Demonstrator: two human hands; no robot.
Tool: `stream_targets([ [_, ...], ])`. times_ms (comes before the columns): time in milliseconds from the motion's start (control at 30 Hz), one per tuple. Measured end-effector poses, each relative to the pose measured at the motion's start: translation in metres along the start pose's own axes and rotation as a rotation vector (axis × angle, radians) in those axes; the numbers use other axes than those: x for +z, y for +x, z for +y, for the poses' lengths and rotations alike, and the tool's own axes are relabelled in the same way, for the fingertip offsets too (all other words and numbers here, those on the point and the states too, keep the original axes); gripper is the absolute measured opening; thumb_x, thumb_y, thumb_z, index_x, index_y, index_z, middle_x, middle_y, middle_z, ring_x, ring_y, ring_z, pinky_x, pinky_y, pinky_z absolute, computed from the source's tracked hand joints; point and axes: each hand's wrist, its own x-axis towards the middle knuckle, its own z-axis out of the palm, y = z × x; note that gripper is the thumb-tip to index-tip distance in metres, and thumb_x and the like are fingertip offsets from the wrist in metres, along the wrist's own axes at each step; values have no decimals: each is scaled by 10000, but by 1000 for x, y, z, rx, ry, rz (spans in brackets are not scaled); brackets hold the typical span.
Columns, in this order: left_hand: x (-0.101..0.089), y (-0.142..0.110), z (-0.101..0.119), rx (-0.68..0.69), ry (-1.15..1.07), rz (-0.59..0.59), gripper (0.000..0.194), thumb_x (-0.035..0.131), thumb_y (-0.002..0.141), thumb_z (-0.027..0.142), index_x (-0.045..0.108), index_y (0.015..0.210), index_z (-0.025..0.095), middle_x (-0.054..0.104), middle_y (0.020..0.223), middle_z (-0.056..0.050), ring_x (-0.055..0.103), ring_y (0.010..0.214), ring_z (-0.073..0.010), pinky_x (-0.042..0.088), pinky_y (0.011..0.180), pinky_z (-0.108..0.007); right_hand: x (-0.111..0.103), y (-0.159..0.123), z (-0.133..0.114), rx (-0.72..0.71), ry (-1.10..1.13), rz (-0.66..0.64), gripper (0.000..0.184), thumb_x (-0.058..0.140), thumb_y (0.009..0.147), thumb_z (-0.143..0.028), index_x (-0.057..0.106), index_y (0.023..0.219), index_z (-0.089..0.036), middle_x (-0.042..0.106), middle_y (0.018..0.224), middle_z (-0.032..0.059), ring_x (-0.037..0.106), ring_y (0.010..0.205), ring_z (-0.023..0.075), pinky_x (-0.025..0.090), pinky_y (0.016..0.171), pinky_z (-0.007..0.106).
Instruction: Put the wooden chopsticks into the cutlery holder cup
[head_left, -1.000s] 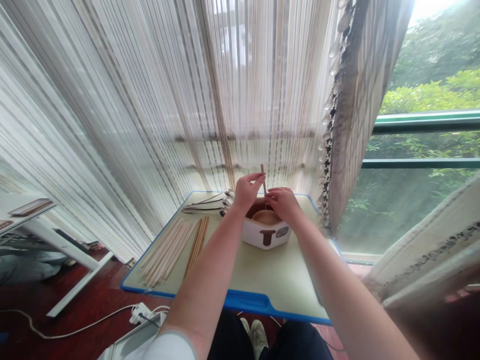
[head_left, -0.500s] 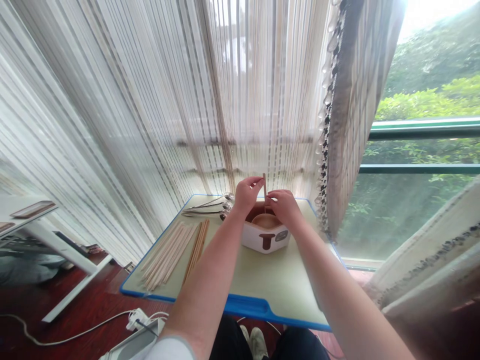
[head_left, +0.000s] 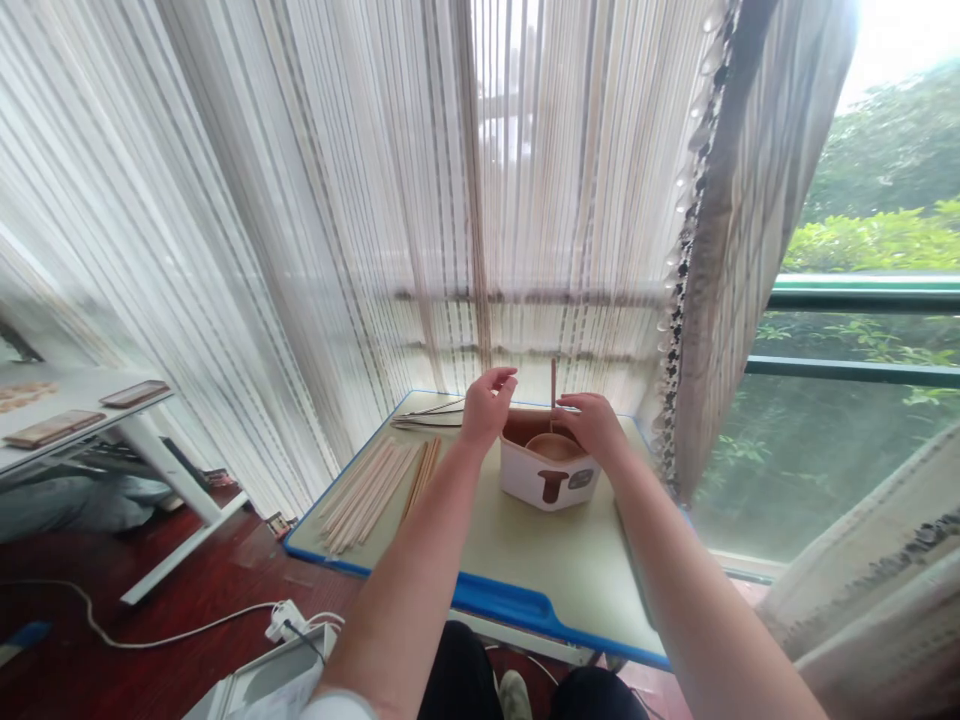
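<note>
My right hand [head_left: 591,424] pinches a brown chopstick [head_left: 553,382] that stands upright, its lower end down in a white box [head_left: 541,488] with a brown inside. A rounded brown part [head_left: 553,446] shows within that box. My left hand [head_left: 486,405] is raised at the box's left rim, fingers loosely curved and apart from the chopstick, with nothing visible in it. Left of the box lie a few darker brown chopsticks [head_left: 422,472] and a spread of pale chopsticks [head_left: 369,495]. Metal spoons [head_left: 426,417] lie behind them, their heads hidden by my left hand.
Everything stands on a small pale table [head_left: 525,560] with a blue edge. Striped string curtains [head_left: 360,200] hang right behind it, with a window to the right. A white desk [head_left: 82,420] is at the left. A white power strip [head_left: 285,620] and cable lie below.
My left hand has let go of the chopstick's top and drawn away to the left. The right hand stays on the chopstick. The whole view has shifted slightly.
</note>
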Motion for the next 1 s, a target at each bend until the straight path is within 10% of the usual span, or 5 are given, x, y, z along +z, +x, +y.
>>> stream_targets([
  [267, -88, -46, -26, -142, 36, 261, 270, 553, 746, 324, 607, 963, 172, 626, 801, -34, 573, 742, -131, 434, 723, -266, -27, -35, -97, -71, 112, 369, 262, 514, 773, -346, 649, 931, -187, 641, 971, 87, 506, 996, 245, 382, 882, 412],
  [433, -133, -90, -57, -216, 8, 359, 255, 514, 764, 334, 617, 916, 157, 635, 803, -37, 575, 766, -139, 432, 750, -276, 30, -78, -154, -118, 401, 26, 283, 475, 796, -347, 625, 983, -197, 637, 945, 68, 583, 793, 172, 460, 721, 314],
  [667, -155, -142, -88, -347, -75, 335, 293, 512, 766, 339, 590, 979, 153, 629, 812, -41, 568, 735, -126, 434, 651, -243, 139, -139, -161, -168, 286, -310, 266, 444, 810, -227, 644, 978, -177, 642, 1009, 74, 560, 950, 174, 394, 871, 306],
  [1000, -161, -157, -109, -420, -209, 252, 301, 494, 773, 356, 593, 969, 150, 609, 875, -59, 564, 768, -118, 461, 633, -235, 152, -159, -157, -217, 58, -338, 296, 386, 859, -299, 641, 960, -188, 642, 987, 58, 531, 953, 172, 342, 873, 269],
])
